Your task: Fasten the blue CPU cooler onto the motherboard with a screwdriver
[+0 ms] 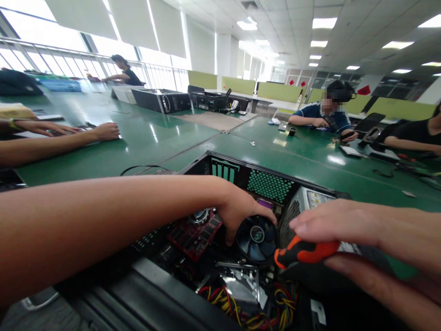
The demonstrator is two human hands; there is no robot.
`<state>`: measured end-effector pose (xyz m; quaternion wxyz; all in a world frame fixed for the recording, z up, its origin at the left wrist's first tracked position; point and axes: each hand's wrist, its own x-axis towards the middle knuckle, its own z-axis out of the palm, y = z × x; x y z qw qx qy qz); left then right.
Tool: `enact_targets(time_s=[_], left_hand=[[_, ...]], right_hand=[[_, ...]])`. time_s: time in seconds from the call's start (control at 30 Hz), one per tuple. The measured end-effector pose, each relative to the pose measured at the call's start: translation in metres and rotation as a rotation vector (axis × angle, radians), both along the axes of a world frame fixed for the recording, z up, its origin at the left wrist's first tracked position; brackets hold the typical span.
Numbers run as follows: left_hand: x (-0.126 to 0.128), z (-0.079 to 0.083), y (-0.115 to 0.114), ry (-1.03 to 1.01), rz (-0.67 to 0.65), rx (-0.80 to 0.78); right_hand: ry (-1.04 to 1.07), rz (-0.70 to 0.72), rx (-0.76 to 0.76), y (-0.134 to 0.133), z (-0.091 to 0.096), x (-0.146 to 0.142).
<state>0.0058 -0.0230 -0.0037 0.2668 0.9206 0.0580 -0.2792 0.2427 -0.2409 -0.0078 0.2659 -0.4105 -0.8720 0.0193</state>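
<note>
An open black computer case [241, 163] lies before me, with its inside facing up. My left hand [243, 207] reaches into it, fingers curled around the rim of a round black cooling fan [257, 235]. To the right, my right hand [358, 230] grips an orange and black screwdriver [310, 252] by its handle; the shaft cannot be made out. A red circuit board [195, 236] sits left of the fan. Below the fan are a shiny metal plate [241, 282] and red, yellow and black cables [280, 301].
The power supply [299, 202] fills the case's right corner. Around the case spreads a green table [193, 138]. Another person's arms [69, 140] rest at left, and a person [327, 112] works opposite. Other computer cases [160, 101] stand farther back.
</note>
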Motion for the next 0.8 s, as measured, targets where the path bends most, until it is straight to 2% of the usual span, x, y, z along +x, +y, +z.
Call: enact_targets(time_s=[0.13,0.37,0.63,0.7,0.8], left_hand=[[0.002,0.004,-0.003,0.016,-0.001,0.003],[-0.001,-0.003,0.002,-0.042,0.010,-0.010],[-0.001,0.001,-0.001,-0.046,0.007,-0.006],[0.000,0.004,-0.003,-0.041,0.024,-0.007],[0.001,0.006,-0.005,-0.026,0.023,0.006]], right_hand=[[0.008,0.005,-0.002,0.000,0.004,-0.004],[0.011,0.020,-0.008,-0.008,0.010,-0.011],[-0.024,0.020,-0.007,0.005,0.034,-0.040],[-0.060,0.014,-0.020,0.003,0.034,-0.041],[-0.037,-0.039,-0.033,-0.004,0.026,-0.031]])
